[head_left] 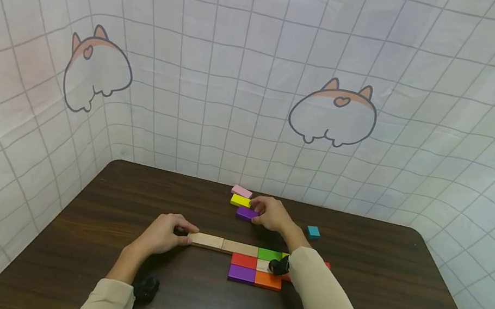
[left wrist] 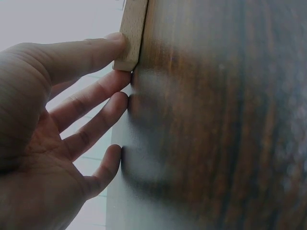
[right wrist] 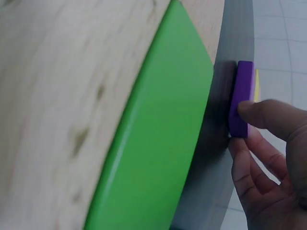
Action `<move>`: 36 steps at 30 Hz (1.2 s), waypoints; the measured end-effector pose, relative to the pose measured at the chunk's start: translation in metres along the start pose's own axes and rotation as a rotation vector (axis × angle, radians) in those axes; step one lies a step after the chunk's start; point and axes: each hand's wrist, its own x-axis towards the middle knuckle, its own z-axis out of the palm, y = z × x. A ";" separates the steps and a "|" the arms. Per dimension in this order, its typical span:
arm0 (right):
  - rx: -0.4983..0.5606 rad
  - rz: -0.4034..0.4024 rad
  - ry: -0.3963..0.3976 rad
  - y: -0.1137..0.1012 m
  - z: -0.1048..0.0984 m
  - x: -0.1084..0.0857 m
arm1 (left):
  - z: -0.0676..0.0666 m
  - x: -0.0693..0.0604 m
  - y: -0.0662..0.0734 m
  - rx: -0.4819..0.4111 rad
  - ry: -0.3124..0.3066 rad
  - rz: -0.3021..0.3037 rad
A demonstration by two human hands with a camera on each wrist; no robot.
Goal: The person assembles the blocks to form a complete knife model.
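My left hand [head_left: 165,235] pinches the left end of a plain wooden block [head_left: 206,240] between thumb and fingers; its other fingertips touch the table. A second plain block [head_left: 239,249] lies end to end with it, followed by a green block [head_left: 269,255]. Farther back, my right hand [head_left: 273,214] holds the right end of a purple block [right wrist: 242,96], thumb on its near side. Beyond that block lie a yellow block [head_left: 240,201] and a pink block [head_left: 241,191]. The right forearm hides part of the block group.
Below the row sit a red block [head_left: 243,260], another purple block [head_left: 242,274] and an orange block [head_left: 267,281], laid edge to edge. A small teal block [head_left: 313,232] lies apart, right of my right hand. A grid-patterned curtain [head_left: 238,92] stands behind the dark wooden table [head_left: 121,193].
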 end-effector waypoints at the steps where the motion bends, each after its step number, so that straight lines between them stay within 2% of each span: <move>1: -0.006 -0.006 -0.011 0.000 -0.002 -0.002 | 0.000 0.000 0.000 0.001 -0.001 0.000; 9: -0.057 -0.062 -0.075 0.001 -0.015 -0.023 | 0.000 0.001 0.001 0.000 -0.009 0.004; 18: -0.031 -0.136 -0.028 0.000 -0.029 -0.055 | -0.001 0.001 0.001 -0.003 -0.013 0.026; 23: -0.004 -0.163 -0.007 0.001 -0.034 -0.071 | -0.001 0.002 0.000 0.002 -0.016 0.018; 30: 0.018 -0.160 -0.006 0.005 -0.037 -0.095 | 0.001 0.002 -0.002 -0.003 -0.015 0.013; 36: 0.043 -0.188 -0.024 0.011 -0.036 -0.118 | 0.002 0.001 -0.003 -0.004 -0.013 0.010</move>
